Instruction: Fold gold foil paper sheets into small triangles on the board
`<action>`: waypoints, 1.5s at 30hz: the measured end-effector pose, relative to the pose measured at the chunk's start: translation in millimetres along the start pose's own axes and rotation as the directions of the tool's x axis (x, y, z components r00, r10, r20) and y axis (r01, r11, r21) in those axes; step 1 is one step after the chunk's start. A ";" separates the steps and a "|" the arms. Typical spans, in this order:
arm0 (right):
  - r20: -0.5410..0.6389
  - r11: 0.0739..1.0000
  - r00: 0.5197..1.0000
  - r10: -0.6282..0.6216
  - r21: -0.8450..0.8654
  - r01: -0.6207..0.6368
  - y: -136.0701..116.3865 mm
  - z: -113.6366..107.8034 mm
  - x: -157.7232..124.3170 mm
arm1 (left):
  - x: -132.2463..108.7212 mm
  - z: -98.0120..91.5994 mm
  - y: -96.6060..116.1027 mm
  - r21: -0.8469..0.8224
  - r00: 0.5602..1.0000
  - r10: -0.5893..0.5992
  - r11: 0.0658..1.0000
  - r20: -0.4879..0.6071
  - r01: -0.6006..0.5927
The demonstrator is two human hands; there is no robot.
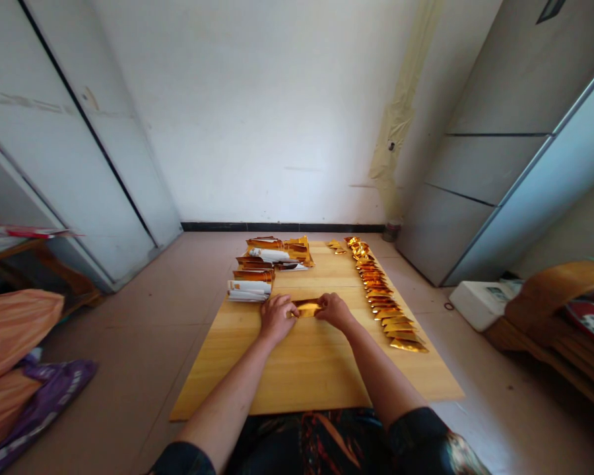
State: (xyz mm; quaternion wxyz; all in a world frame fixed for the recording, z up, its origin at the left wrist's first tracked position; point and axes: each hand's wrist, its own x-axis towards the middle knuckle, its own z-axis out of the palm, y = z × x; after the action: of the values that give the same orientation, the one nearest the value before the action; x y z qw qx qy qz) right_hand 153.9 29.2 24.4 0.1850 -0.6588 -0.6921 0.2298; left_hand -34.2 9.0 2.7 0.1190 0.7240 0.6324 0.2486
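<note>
Above the middle of the wooden board (311, 369), a strip of shiny gold foil paper (307, 308) is stretched between my two hands. Its left end is pinched by my left hand (278, 316), its right end by my right hand (335, 310). Just beyond my left hand lie stacks of flat paper pieces, white ones (249, 291) and gold ones (297, 247). Along the right side of the board runs a long row of folded gold foil pieces (381, 290), overlapping one another. A few small gold pieces (336, 247) lie at the far edge.
A grey refrigerator (475, 152) stands at the right, with a white box (482, 303) and a wooden chair (549, 323) near it. White cabinets (79, 132) are on the left. Orange and purple bags (24, 369) lie at the lower left.
</note>
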 end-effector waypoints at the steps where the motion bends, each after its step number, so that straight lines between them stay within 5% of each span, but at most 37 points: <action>1: -0.013 1.000 1.000 0.003 0.018 -0.003 1.0 -0.4 -0.8 | -0.3 0.4 -0.3 -0.007 1.000 0.009 1.000 -0.015 -0.009; 20: -0.045 0.986 0.998 -0.032 -0.164 0.025 -4.4 6.3 -12.4 | -2.4 1.5 -1.5 -0.019 0.997 0.076 0.997 -0.030 -0.076; 31: -0.073 0.989 0.994 -0.082 -0.133 0.072 -3.6 10.1 -18.3 | -0.9 4.0 -4.4 -0.064 0.988 0.122 0.990 -0.091 -0.128; 39: -0.079 0.989 0.986 -0.144 -0.035 0.142 -1.1 5.7 -20.3 | -2.0 3.1 -2.1 -0.031 0.996 0.094 0.995 -0.012 -0.094; 45: -0.170 0.996 0.984 -0.050 0.063 0.061 2.5 10.3 -17.3 | -3.8 -0.7 2.5 -0.017 0.994 0.104 0.994 -0.027 -0.105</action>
State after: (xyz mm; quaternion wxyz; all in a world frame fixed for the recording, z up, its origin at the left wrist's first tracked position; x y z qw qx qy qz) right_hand 151.3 11.2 15.3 0.2716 -0.6495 -0.6839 0.1914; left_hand -32.8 4.8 3.7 0.1042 0.7517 0.5929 0.2694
